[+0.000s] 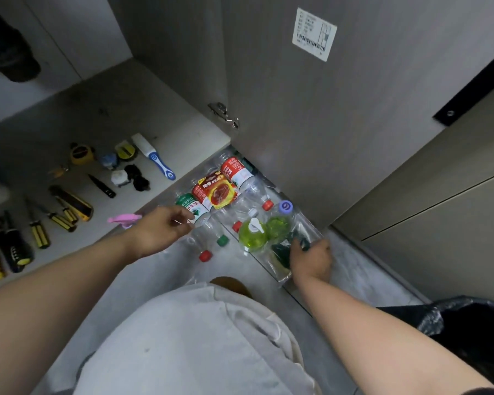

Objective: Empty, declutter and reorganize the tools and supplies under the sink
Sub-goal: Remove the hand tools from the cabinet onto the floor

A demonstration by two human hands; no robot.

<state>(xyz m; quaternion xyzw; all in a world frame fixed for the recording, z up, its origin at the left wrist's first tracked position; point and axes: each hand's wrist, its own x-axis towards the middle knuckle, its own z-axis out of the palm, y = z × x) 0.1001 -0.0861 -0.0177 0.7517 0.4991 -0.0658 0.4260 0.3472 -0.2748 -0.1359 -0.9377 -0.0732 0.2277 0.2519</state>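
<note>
On the grey floor in front of the open cabinet lie several plastic bottles. My left hand (161, 230) reaches over a clear bottle with a green label (193, 209), its fingers loosely curled just above it. My right hand (311, 259) grips a dark green item in clear plastic wrap (281, 249). Next to it stand a green pump bottle (253, 233) and a green bottle with a purple cap (281, 222). A red-labelled bottle (236, 169) and a yellow food packet (218, 192) lie further back.
On the cabinet floor (97, 115) lie screwdrivers (39, 232), tape measures (82, 153), a blue-and-white handled tool (154, 158) and a pink spray head (124, 218). The open cabinet door (311, 109) stands to the right. A black-lined bin (468, 323) sits at lower right.
</note>
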